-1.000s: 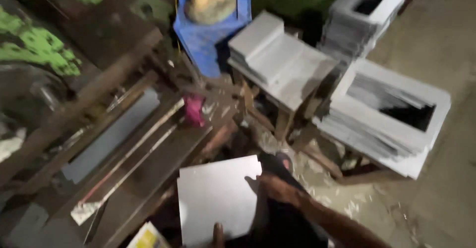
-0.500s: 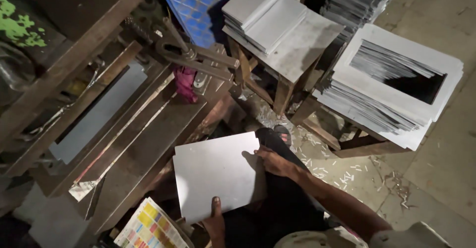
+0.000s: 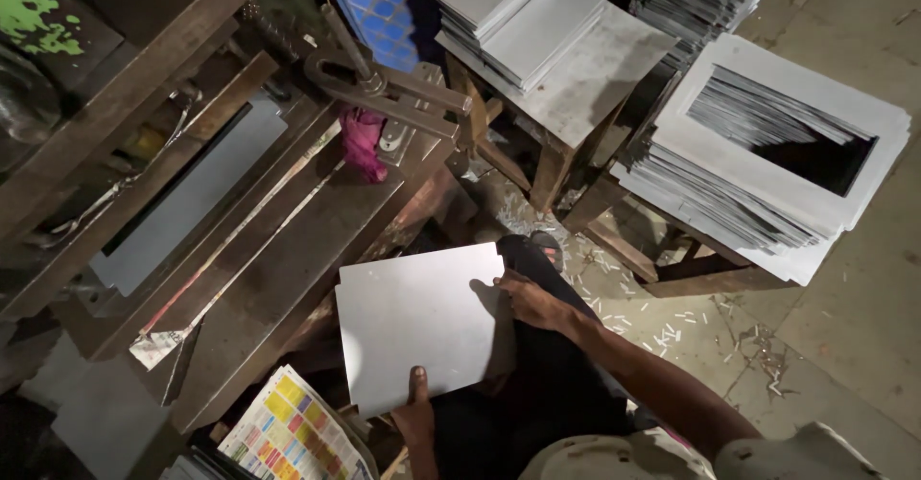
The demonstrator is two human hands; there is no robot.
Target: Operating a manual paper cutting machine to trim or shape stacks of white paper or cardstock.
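- Left hand (image 3: 416, 405) grips the near edge of the flat grey rectangular board (image 3: 417, 331), thumb on top.
- Right hand (image 3: 531, 300) holds the board's right edge, fingers curled on it.

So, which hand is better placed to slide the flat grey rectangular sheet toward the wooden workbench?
Probably the left hand: its thumb lies on the flat grey rectangular sheet at the near edge, behind it. The right hand touches only the side edge.

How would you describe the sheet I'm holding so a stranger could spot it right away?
Start at the long wooden workbench on the left, then look just off its near edge. A plain grey rectangular sheet lies there, the left hand at its bottom edge, the right hand at its side. Unlike the stacked sheets behind, it is single.
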